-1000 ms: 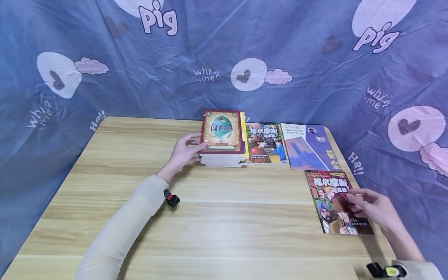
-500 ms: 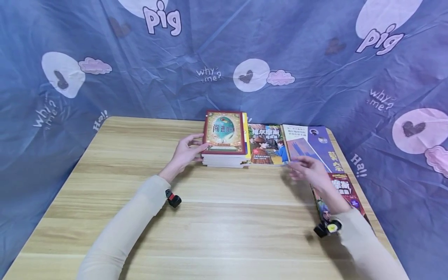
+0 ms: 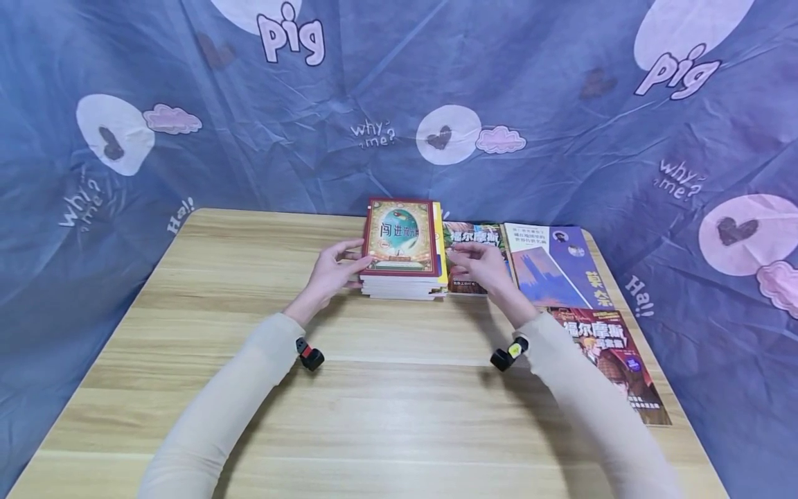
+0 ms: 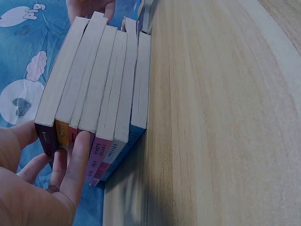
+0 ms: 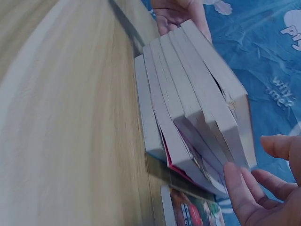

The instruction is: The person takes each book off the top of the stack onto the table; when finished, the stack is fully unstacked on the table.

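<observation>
A stack of several books [image 3: 404, 285] stands near the table's back edge, topped by a dark red book with a green oval [image 3: 399, 235]. On its left side, my left hand [image 3: 332, 276] touches the spines with extended fingers; the left wrist view shows those spines [image 4: 99, 153] in several colours. My right hand [image 3: 486, 270] is at the stack's right side, in front of a comic-style book [image 3: 461, 285] lying flat. In the right wrist view a fingertip [image 5: 231, 170] reaches the uneven page edges [image 5: 193, 89], while the thumb stands apart from them.
Right of the stack lies a purple and white book [image 3: 551, 267]. A red-covered book [image 3: 636, 374] lies nearer the table's right edge, partly covered by my right sleeve [image 3: 598, 402]. Behind the wooden table [image 3: 374, 416] hangs a blue printed cloth [image 3: 312, 138].
My right hand has left the red-covered book at the right and moved left to the stack's right side. My left hand stays at the stack's left side.
</observation>
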`<state>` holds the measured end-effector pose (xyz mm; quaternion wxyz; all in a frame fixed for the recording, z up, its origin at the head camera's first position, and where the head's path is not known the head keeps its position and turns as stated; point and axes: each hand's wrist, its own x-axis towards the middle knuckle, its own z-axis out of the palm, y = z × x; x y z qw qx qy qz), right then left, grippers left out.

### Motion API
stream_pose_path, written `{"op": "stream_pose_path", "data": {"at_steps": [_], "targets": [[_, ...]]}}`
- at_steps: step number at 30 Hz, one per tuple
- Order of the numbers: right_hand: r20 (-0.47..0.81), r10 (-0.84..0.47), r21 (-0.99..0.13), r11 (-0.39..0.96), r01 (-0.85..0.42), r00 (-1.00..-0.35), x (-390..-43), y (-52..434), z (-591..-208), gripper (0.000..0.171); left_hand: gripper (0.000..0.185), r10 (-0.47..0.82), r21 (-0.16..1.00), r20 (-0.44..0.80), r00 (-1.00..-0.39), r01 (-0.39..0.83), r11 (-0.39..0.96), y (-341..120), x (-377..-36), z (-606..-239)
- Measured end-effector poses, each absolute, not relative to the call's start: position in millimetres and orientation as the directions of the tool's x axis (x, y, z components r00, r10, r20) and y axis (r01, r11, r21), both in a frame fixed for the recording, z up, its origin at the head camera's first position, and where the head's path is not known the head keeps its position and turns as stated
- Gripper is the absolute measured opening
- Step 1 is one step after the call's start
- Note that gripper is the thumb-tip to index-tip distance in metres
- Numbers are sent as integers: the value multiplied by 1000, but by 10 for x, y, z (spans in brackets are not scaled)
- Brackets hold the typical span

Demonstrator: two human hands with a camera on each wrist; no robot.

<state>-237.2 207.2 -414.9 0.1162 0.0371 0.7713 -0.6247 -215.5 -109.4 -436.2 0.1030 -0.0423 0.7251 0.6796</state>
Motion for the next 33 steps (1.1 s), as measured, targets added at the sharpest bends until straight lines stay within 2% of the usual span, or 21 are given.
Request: {"op": "stream_pose_path", "data": {"at_steps": [10, 16, 26, 33], "targets": [[-263, -15, -902, 359, 240, -965, -2479, 1772, -4160, 67, 59, 68, 976, -208, -976, -203, 74, -1106, -2138, -4373], [-303, -34, -883, 384, 268, -952, -2507, 1762, -4125, 66, 56, 54, 977, -205, -977, -201, 74, -1104, -2118, -4364], [-371, -164, -898, 312, 309, -914, -2497, 1938, -4051, 55, 52, 66, 973, -225, -972, -220, 75, -1081, -2107, -4390], [-377, -254, -921, 206, 331, -891, -2452, 2124, -4059, 59, 48, 67, 967, -237, -969, -229, 110, -1056, -2107, -4379]]}}
